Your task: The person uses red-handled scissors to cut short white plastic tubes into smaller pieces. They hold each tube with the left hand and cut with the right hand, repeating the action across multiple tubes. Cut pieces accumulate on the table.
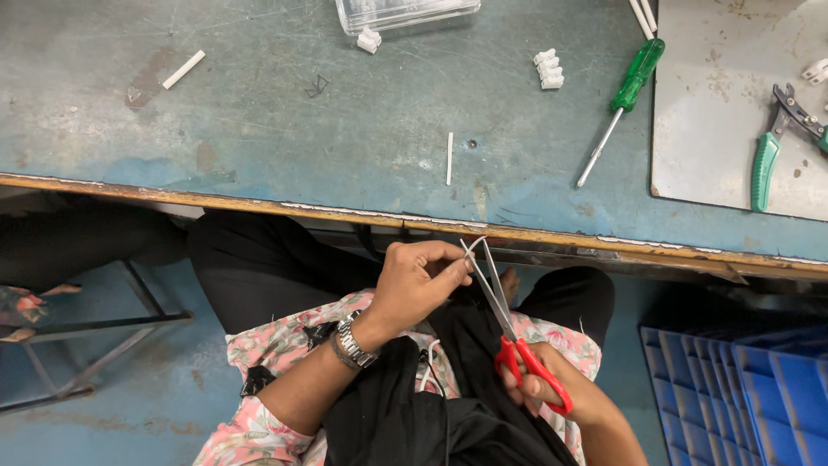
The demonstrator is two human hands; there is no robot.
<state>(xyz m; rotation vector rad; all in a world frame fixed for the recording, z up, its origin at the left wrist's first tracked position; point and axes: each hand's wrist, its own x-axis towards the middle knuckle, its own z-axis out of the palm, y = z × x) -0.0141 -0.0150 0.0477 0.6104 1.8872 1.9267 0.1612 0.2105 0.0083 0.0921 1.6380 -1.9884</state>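
left hand (414, 280) pinching thin wire (473, 246), probably | right hand (539, 388) gripping red scissors (517, 345), blades open

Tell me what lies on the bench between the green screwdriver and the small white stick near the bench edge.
In the head view, bare bench lies between the screwdriver and the white stick, apart from a small dark spot.
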